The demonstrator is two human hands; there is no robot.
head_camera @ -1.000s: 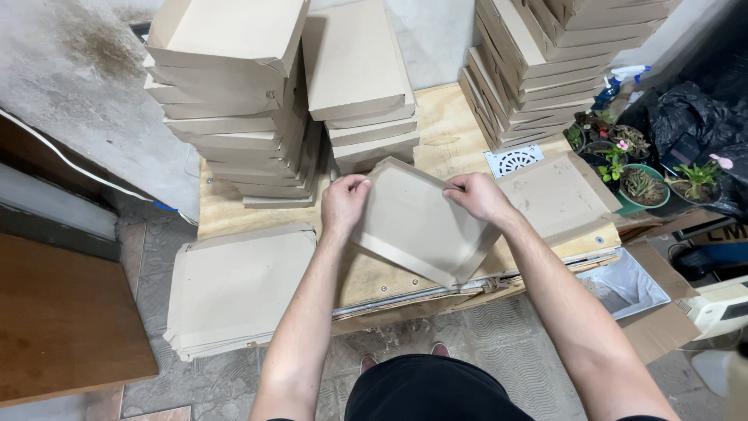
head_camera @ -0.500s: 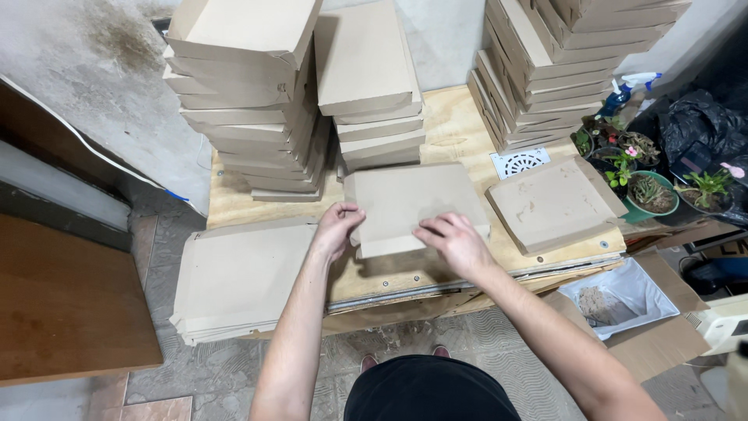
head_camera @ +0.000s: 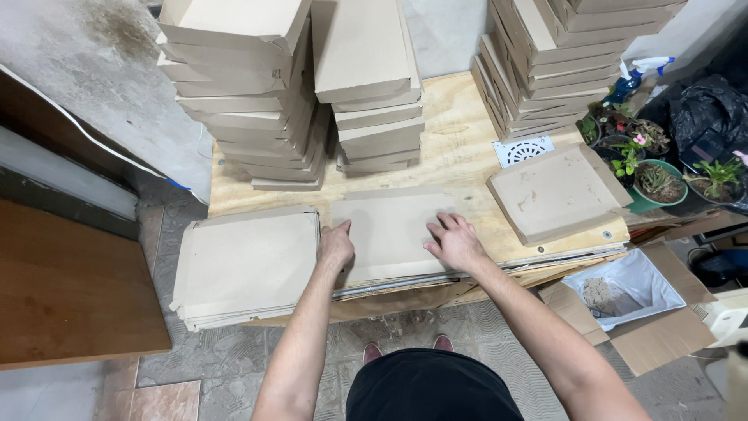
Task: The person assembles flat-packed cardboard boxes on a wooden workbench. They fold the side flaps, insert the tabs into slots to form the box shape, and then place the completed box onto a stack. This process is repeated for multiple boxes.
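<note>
The flat cardboard sheet (head_camera: 393, 234) lies at the front edge of the plywood board (head_camera: 460, 152), between a pile of flat sheets (head_camera: 245, 265) hanging over the front left corner and an assembled box (head_camera: 555, 191) at the front right corner. The left hand (head_camera: 336, 246) rests on the sheet's left edge, loosely curled with the forefinger pointing out, gripping nothing. The right hand (head_camera: 454, 243) presses flat on the sheet's right part, fingers spread. Stacks of folded boxes (head_camera: 241, 93) stand along the board's back edge, potted plants (head_camera: 654, 175) beyond its right edge
</note>
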